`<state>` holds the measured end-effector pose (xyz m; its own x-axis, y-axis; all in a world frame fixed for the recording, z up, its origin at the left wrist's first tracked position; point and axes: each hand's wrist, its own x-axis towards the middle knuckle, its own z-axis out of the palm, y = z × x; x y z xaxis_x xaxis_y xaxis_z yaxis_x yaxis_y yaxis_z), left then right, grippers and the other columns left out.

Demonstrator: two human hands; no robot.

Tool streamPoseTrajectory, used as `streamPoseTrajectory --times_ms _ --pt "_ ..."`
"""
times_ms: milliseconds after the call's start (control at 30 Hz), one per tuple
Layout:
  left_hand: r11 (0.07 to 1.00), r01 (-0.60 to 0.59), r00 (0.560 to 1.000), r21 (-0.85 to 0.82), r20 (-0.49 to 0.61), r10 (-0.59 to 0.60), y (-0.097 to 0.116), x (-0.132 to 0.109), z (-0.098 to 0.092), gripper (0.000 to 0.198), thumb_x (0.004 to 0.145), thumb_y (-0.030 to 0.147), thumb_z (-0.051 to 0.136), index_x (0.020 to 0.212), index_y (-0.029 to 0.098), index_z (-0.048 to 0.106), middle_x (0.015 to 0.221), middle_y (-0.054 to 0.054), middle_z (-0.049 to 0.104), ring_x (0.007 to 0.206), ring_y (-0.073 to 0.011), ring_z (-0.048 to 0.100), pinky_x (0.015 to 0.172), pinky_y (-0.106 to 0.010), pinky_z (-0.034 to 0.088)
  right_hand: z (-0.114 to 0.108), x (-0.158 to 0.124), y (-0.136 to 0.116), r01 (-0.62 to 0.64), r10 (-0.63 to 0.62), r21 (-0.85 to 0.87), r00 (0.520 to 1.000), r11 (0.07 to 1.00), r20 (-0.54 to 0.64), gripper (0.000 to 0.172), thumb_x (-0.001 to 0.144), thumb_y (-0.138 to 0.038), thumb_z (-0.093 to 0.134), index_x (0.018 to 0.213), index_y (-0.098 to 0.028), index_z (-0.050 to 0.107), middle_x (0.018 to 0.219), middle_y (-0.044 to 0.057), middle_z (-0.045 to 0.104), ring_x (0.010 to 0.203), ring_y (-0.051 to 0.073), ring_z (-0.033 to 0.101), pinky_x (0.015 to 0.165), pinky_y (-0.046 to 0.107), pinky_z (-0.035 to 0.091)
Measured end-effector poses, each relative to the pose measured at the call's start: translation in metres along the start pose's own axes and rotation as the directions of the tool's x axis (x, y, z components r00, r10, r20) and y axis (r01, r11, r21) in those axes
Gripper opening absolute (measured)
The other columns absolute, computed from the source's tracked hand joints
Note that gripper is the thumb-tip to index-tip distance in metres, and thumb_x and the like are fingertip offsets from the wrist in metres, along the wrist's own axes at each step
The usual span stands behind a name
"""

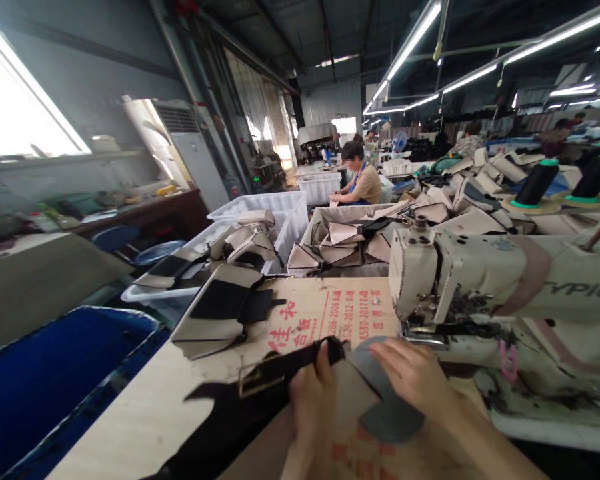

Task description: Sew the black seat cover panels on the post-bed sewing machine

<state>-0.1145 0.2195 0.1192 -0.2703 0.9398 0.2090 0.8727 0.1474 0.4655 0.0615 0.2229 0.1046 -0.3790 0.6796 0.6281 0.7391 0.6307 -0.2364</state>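
One left hand (313, 387), thumb up, gripping black strap (305, 361) | right hand (415, 373) palm down over grey flap (393, 421), grip: can't tell | sewing machine (510, 267): "TYPIC" | board (130, 407): red "286-2006"

A tall white floor-standing cabinet with a dark louvred grille (195, 153) stands against a dull grey wall (115, 53). Left of the cabinet, a slanting, glaring white window (15, 93) lets in daylight; below the cabinet runs a reddish-brown counter (187, 207). Just right of it rises a pale grey metal column (193, 87), then long pale hanging sheets (250, 80). Far right of the cabinet, white tube lights (414, 40) hang beneath a dark beamed ceiling (345, 33).
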Motion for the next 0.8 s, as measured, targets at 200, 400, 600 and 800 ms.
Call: streamPoseTrajectory --times_ms 200,400,600,800 --pt "0.961 -0.259 0.965 -0.1 0.01 0.261 0.083 0.05 0.0 0.038 0.091 0.039 0.033 0.111 0.017 0.055 0.082 -0.01 0.07 0.074 -0.0205 0.066 0.061 -0.024 0.041 -0.005 0.01 0.023 -0.329 0.331 0.114 0.739 0.937 -0.586 0.01 0.084 -0.024 0.058 0.087 -0.017 0.053 0.069 0.004 0.066 0.056 0.013 0.063 0.053 0.02 0.048" --pt "0.923 -0.356 0.913 -0.147 0.156 0.377 0.071 0.059 0.008 0.034 0.09 0.04 0.036 0.1 0.016 0.058 0.072 -0.008 0.068 0.065 -0.0194 0.064 0.055 -0.023 0.036 0.011 0.012 0.007 -0.407 0.428 0.171 0.71 0.897 -0.559 0.006 0.086 -0.021 0.051 0.085 -0.016 0.05 0.064 0.004 0.064 0.052 0.013 0.061 0.048 0.02 0.044" --pt "0.788 -0.169 0.867 -0.592 0.291 0.404 0.004 0.024 0.018 0.04 0.089 0.046 0.036 0.072 0.014 0.053 0.066 0.0 0.057 0.059 -0.0107 0.05 0.053 -0.019 0.035 0.001 -0.034 -0.007 -0.345 0.383 0.171 0.872 0.923 -0.306 0.013 0.089 -0.022 0.046 0.098 -0.016 0.053 0.068 0.001 0.065 0.051 0.009 0.06 0.049 0.016 0.044" --pt "0.796 -0.096 0.837 -0.598 0.384 0.389 -0.046 -0.02 0.006 0.04 0.086 0.044 0.041 0.068 0.013 0.058 0.062 0.0 0.057 0.054 -0.0097 0.046 0.048 -0.019 0.033 -0.028 0.005 -0.067 0.06 -0.04 0.077 0.971 0.995 -0.237 0.029 0.086 -0.018 0.05 0.114 -0.016 0.053 0.115 0.009 0.059 0.109 0.019 0.051 0.093 0.034 0.04"
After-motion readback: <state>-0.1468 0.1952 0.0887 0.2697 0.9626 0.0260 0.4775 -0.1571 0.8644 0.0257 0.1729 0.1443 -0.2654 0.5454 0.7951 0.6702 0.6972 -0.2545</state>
